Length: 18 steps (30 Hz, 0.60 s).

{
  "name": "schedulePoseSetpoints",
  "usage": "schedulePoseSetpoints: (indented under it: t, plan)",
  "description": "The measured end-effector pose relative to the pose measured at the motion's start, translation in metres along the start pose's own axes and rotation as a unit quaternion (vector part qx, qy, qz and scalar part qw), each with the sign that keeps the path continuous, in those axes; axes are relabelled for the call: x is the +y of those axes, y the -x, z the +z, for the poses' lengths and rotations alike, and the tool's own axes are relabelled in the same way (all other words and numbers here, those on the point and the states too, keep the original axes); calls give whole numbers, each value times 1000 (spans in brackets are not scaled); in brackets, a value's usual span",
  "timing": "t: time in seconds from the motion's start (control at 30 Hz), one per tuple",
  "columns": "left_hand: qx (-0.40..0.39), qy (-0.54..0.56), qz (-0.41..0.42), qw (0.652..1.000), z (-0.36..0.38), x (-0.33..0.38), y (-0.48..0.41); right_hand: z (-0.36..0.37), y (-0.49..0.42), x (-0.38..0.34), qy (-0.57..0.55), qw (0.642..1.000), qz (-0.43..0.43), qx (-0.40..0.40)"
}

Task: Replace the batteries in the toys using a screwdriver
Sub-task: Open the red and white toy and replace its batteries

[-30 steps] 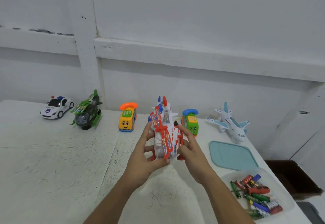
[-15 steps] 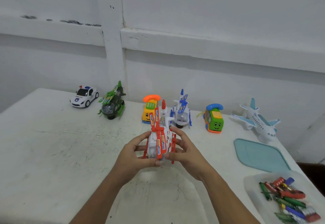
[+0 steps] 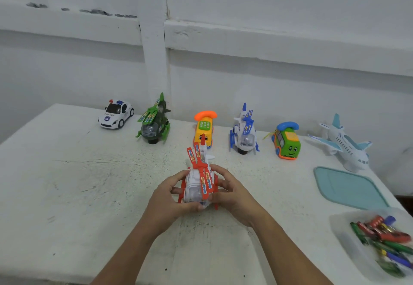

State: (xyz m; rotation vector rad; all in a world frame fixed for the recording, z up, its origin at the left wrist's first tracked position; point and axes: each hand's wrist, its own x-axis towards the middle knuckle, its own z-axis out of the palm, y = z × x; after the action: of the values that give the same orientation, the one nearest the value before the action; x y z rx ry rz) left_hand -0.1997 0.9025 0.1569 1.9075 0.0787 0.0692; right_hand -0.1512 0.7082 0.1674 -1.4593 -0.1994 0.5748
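Lowered helicopter (image 3: 201, 186) from raised tilt to upright, low over bench (image 3: 67, 184) centre; contact unclear. Kept left hand (image 3: 167, 199) and right hand (image 3: 234, 193) clamped on its flanks. Judged underside unexposed, unscrewing not begun. Spotted batteries (image 3: 384, 237) at 4 o'clock.

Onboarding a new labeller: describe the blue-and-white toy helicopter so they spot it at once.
Six plastic toys line the far edge of the white table. The blue-and-white plastic toy helicopter stands fourth from the left, between the yellow phone-shaped toy car and the green phone-shaped toy car. Its rotor and skids are blue; the row's other is a dark green toy helicopter.
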Motion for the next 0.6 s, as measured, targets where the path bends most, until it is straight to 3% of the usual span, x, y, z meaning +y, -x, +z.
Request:
schedulePoseSetpoints:
  t: [0.6]
  plan:
    - [-7,-24,34,999,-2,18,10,0,10,0,93,995,-22,22]
